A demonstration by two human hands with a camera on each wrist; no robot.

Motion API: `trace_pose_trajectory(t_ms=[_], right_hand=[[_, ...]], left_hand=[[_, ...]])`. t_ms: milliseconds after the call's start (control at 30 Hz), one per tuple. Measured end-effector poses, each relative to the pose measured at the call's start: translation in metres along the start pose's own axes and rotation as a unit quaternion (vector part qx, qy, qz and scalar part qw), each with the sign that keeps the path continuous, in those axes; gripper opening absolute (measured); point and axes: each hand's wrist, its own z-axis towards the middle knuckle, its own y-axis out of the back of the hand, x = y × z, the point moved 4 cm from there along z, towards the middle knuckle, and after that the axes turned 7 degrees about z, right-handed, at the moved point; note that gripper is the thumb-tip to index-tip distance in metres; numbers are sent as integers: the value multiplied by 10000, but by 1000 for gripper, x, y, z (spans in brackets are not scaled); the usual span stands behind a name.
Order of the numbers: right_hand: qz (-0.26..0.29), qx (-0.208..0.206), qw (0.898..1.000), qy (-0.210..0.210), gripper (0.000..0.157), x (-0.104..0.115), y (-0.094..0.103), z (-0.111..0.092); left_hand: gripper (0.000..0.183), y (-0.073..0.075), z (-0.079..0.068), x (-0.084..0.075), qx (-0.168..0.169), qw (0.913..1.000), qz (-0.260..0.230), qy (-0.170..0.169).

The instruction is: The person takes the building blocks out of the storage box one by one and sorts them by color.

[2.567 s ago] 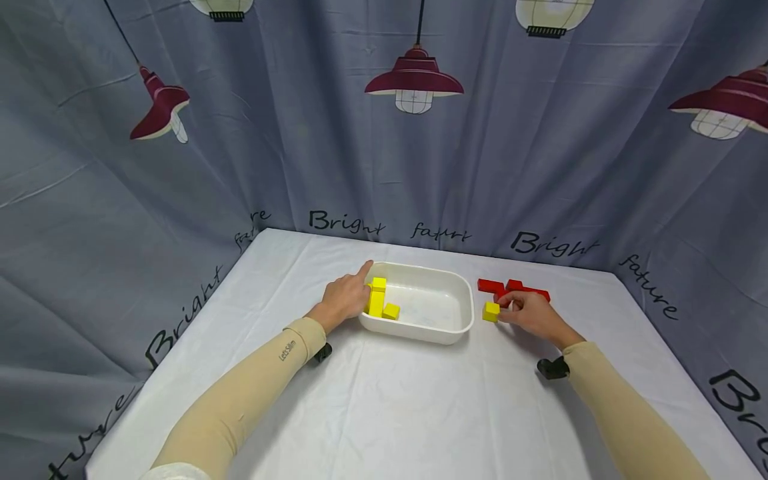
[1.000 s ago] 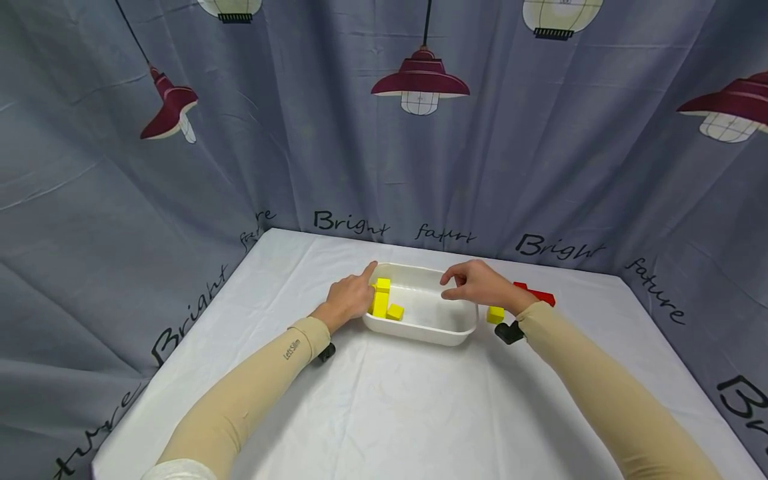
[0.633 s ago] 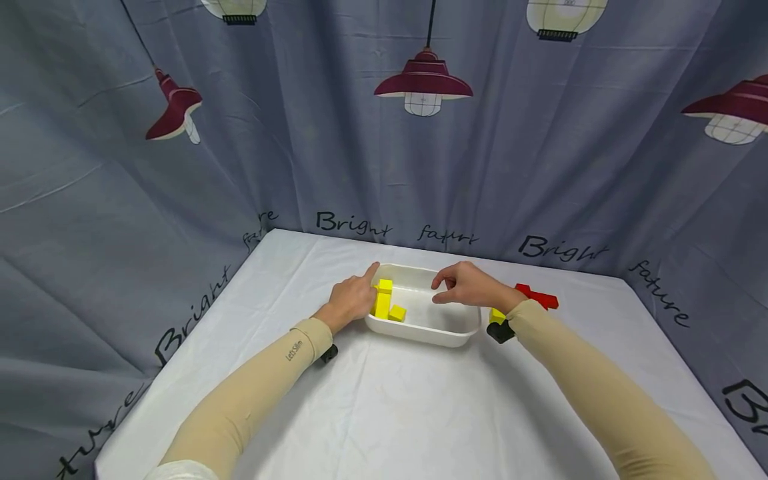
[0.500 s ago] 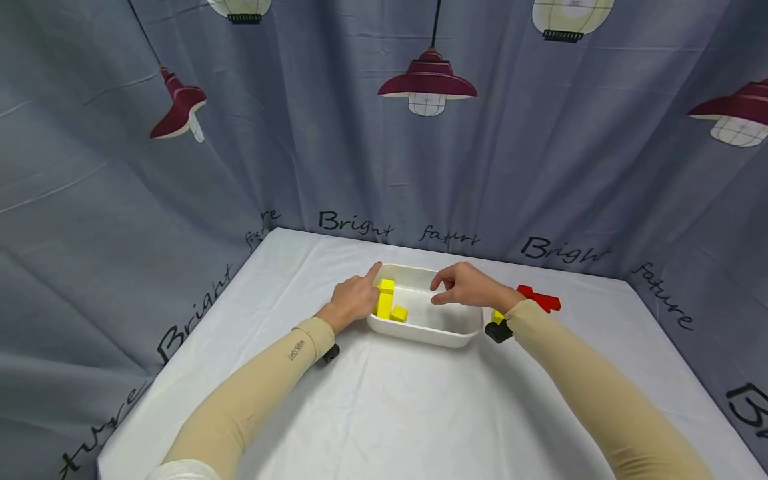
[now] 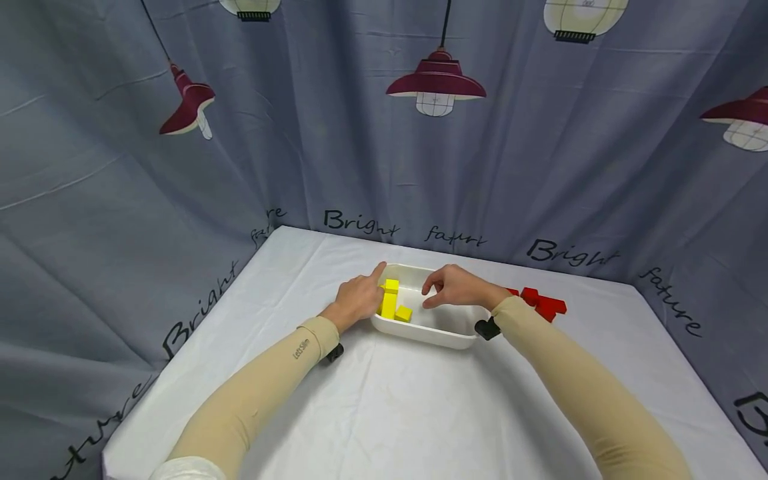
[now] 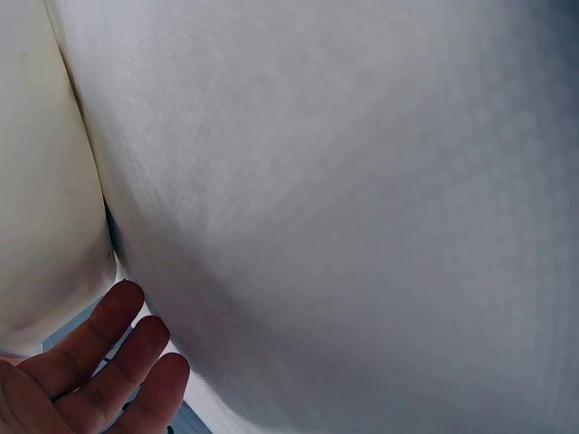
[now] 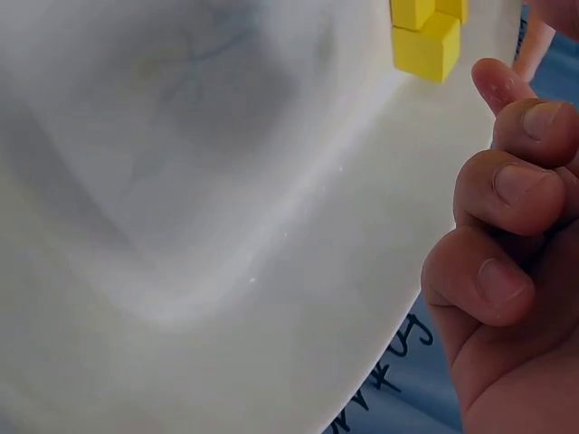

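Observation:
In the head view a white tray [image 5: 426,338] stands on the table with several yellow blocks [image 5: 389,303] at its left end. My left hand [image 5: 357,299] touches the tray's left side, index finger stretched along the rim. Three of its fingers [image 6: 149,389], fairly straight, show beside a pale wall in the left wrist view. Over the tray's right half hovers my right hand [image 5: 459,287], thumb and index apart with nothing seen between them. Its other fingers [image 7: 507,190] are loosely curled in the right wrist view, where yellow blocks [image 7: 430,47] appear near the top.
Several red blocks [image 5: 549,307] lie right of the tray, partly behind the right forearm. The white-covered table [image 5: 420,413] ends at a grey-blue curtain [image 5: 336,147] behind. Black wrist cameras [image 5: 487,328] sit under both wrists.
My right hand has come left from the red blocks and a loose yellow cube to over the tray, then drifted slightly further left. That cube is now hidden. The left hand stays at the tray.

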Motion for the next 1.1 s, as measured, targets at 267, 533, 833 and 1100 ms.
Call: trace_pose_trajectory(t_ms=[267, 533, 833, 1100], right_hand=[[-90, 203, 9997, 48, 29, 1, -7, 10], [-216, 295, 9993, 116, 25, 1, -12, 18], [-434, 565, 9974, 73, 19, 4, -19, 28], [-615, 729, 9954, -95, 21, 4, -25, 36]], left_hand=[[61, -1, 1, 0, -27, 10000, -11, -15], [61, -3, 4, 0, -42, 10000, 35, -34], [61, -2, 3, 1, -9, 10000, 34, 40], [61, -1, 2, 0, -16, 9999, 111, -2]])
